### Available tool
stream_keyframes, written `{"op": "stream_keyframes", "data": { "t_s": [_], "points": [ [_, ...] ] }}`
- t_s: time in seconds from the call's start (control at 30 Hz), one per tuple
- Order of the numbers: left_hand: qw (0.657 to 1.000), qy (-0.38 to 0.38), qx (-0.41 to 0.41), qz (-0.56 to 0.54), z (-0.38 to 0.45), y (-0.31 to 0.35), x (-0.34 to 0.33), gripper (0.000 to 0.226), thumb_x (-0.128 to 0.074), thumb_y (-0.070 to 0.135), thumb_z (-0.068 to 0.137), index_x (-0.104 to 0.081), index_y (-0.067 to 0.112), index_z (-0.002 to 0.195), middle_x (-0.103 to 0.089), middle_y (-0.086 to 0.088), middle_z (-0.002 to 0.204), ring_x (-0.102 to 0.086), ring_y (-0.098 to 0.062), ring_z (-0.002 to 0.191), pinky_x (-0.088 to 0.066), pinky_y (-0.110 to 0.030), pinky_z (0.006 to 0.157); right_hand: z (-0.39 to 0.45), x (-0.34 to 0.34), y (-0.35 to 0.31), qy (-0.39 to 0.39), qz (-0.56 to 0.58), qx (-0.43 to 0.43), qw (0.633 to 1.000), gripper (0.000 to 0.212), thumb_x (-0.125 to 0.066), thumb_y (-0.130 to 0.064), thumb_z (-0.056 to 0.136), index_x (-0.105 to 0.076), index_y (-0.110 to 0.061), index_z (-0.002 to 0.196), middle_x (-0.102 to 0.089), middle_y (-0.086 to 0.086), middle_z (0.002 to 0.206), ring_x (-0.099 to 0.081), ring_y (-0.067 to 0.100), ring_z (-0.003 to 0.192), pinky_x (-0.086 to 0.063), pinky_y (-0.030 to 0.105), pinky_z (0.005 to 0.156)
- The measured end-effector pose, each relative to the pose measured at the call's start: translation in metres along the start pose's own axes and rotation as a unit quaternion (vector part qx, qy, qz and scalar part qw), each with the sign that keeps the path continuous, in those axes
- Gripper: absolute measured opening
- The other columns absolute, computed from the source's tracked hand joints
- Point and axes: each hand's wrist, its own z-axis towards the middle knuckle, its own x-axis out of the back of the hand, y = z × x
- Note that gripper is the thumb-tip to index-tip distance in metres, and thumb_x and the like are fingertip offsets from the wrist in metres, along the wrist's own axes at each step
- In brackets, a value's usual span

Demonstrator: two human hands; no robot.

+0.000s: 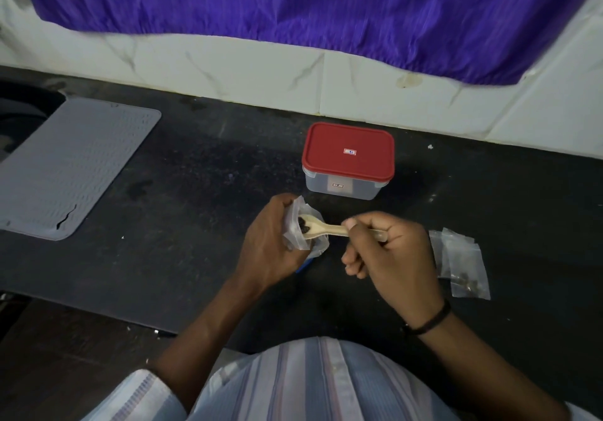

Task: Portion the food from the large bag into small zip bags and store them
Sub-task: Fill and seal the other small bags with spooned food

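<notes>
The left hand [267, 244] grips a small clear plastic zip bag [295, 224], mouth open, above the dark tabletop [195, 192]. The right hand [391, 254] pinches a pale wooden spoon [329, 228]; its bowl sits inside the bag mouth, carrying dark food pieces [302, 223]. Clear filled zip bags [463, 264] lie right; a red-lidded clear plastic container [348, 159] stands beyond.

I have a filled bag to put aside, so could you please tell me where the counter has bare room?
Bare dark counter lies between the grey ribbed mat and the red-lidded clear plastic box, and also right of that box. It is crowded by the small clear zip bags beside the right hand.
</notes>
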Motion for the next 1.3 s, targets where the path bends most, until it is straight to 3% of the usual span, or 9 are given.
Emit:
{"op": "stream_keyframes", "data": {
  "t_s": [0.1,0.23,0.4,0.53,0.63,0.73,0.9,1.03,1.3],
  "points": [
    [0.998,-0.009,-0.048,0.038,-0.003,0.0,-0.003,0.047,-0.079,0.021,0.077,-0.047,0.037,0.108,-0.06,0.017,0.098,-0.059,-0.005,0.088,-0.049,-0.019,0.074,0.002,-0.003,-0.004,-0.028,-0.237,0.163,0.957,0.019,-0.056,-0.028,0.093,-0.071,-0.017,0.09,-0.068,-0.009,0.065,-0.065,0.003,0.058,-0.053,0.02,0.055],
    [0.998,-0.032,0.03,0.034,-0.014,-0.026,-0.012,0.063,-0.083,0.018,0.075,-0.052,0.019,0.13,-0.065,-0.004,0.121,-0.064,-0.019,0.107,-0.053,-0.037,0.092,-0.003,-0.014,-0.005,-0.147,-0.393,0.253,0.872,0.012,-0.059,-0.026,0.093,-0.068,-0.018,0.093,-0.067,-0.002,0.073,-0.063,0.015,0.06,-0.053,0.033,0.052],
    [0.999,-0.01,0.035,-0.001,-0.015,-0.025,-0.008,0.049,-0.071,0.041,0.077,-0.057,0.022,0.12,-0.066,0.01,0.11,-0.065,-0.005,0.098,-0.053,-0.023,0.083,-0.012,-0.013,0.005,-0.059,-0.447,0.368,0.813,0.013,-0.066,-0.019,0.09,-0.072,-0.015,0.101,-0.063,-0.002,0.067,-0.054,0.011,0.054,-0.046,0.024,0.049],
    [0.989,0.046,0.14,-0.013,-0.013,-0.026,-0.005,0.039,-0.067,0.043,0.078,-0.054,0.022,0.108,-0.063,0.014,0.095,-0.063,-0.001,0.084,-0.05,-0.019,0.069,-0.011,-0.005,0.019,0.046,-0.322,0.329,0.886,0.023,-0.054,-0.023,0.098,-0.073,-0.01,0.102,-0.07,0.001,0.074,-0.062,0.011,0.061,-0.052,0.027,0.057],
    [0.968,0.098,0.231,-0.029,-0.012,-0.039,-0.004,0.036,-0.068,0.038,0.076,-0.052,0.024,0.106,-0.062,0.006,0.096,-0.062,-0.003,0.086,-0.054,-0.028,0.072,0.004,-0.006,0.04,0.019,-0.282,0.204,0.937,0.029,-0.046,-0.034,0.098,-0.07,-0.018,0.101,-0.07,-0.002,0.074,-0.065,0.012,0.063,-0.053,0.036,0.053],
    [0.947,0.128,0.294,-0.012,-0.007,-0.051,-0.003,0.044,-0.066,0.04,0.071,-0.052,0.021,0.107,-0.057,-0.004,0.108,-0.06,-0.021,0.1,-0.055,-0.049,0.084,0.017,-0.017,0.067,-0.024,-0.338,0.145,0.93,0.032,-0.039,-0.041,0.096,-0.066,-0.024,0.095,-0.067,-0.003,0.068,-0.064,0.016,0.06,-0.051,0.039,0.051],
    [0.92,0.102,0.377,-0.037,0.007,-0.049,-0.004,0.065,-0.067,0.058,0.06,-0.048,0.025,0.112,-0.058,-0.004,0.114,-0.062,-0.023,0.103,-0.056,-0.05,0.087,0.029,-0.035,0.084,-0.029,-0.403,0.164,0.9,0.025,-0.048,-0.034,0.096,-0.066,-0.019,0.088,-0.065,-0.001,0.065,-0.062,0.019,0.055,-0.044,0.029,0.044],
    [0.899,0.121,0.418,-0.044,0.011,-0.063,-0.003,0.066,-0.064,0.06,0.055,-0.046,0.03,0.11,-0.06,-0.002,0.113,-0.064,-0.024,0.102,-0.057,-0.051,0.086,0.032,-0.036,0.078,0.067,-0.359,0.199,0.91,0.023,-0.051,-0.028,0.095,-0.067,-0.015,0.085,-0.061,-0.001,0.06,-0.054,0.015,0.049,-0.044,0.033,0.042],
    [0.852,0.117,0.495,-0.124,0.017,-0.076,-0.002,0.042,-0.074,0.019,0.085,-0.042,0.024,0.112,-0.059,0.0,0.103,-0.066,-0.022,0.095,-0.06,-0.041,0.077,0.044,-0.046,0.062,-0.057,-0.368,0.201,0.906,0.021,-0.051,-0.028,0.097,-0.068,-0.015,0.094,-0.067,0.0,0.07,-0.061,0.017,0.058,-0.037,0.025,0.047]
  ]
}}
